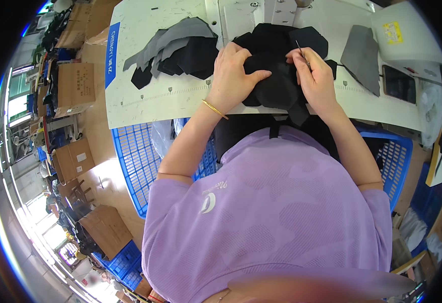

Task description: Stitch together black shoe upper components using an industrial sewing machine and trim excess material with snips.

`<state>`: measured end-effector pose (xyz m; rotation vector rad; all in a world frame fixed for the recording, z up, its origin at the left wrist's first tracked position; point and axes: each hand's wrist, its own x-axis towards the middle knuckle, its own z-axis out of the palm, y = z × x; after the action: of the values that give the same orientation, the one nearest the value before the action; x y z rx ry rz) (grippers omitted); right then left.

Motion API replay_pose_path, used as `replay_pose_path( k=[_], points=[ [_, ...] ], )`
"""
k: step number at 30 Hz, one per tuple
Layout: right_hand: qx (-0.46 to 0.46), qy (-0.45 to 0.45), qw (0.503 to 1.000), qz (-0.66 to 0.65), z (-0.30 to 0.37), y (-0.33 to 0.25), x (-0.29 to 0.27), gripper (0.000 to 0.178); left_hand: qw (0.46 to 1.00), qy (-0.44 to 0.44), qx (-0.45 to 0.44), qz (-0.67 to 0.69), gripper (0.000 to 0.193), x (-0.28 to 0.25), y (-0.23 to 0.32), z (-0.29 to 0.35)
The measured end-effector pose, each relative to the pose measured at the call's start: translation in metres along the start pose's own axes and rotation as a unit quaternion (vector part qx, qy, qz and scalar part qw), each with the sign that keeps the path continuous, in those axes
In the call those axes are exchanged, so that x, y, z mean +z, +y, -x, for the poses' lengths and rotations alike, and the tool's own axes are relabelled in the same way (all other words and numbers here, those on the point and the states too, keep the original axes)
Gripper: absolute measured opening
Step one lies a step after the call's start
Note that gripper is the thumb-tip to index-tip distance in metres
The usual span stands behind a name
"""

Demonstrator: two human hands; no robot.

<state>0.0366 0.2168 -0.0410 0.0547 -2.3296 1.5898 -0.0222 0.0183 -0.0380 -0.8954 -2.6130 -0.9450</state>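
A bunch of black fabric pieces (276, 93) lies at the table's front edge, one narrow end hanging over it. My left hand (233, 73) holds the bunch at its left side, thumb stretched across the top and fingers bent at the cloth's edge. At the right side, my right hand (316, 81) is closed around a thin, pointed metal tool (299, 46), its tip sticking out above the fingers. The palm hides the rest of the tool, so its exact kind does not show. More black cut pieces (309, 41) lie just beyond both hands.
Fanned grey and black cut pieces (183, 48) lie left on the white table (145, 108). To the right are a grey panel (360, 58) and a dark phone (399, 83). A sewing machine base (256, 12) stands at the back. Blue baskets (135, 166) sit below the table.
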Motion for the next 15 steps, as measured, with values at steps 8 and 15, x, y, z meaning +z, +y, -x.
replay_pose_path(
  k=[8, 15],
  points=[
    [-0.039, 0.005, 0.997, 0.065, 0.000, 0.011, -0.003, 0.020, 0.824, 0.176, -0.230, 0.487, 0.014, -0.015, 0.003, -0.005],
    [0.068, 0.024, 0.984, -0.162, -0.012, -0.032, -0.005, 0.023, 0.750, 0.191, -0.256, 0.580, 0.013, -0.014, 0.030, -0.006]
  ],
)
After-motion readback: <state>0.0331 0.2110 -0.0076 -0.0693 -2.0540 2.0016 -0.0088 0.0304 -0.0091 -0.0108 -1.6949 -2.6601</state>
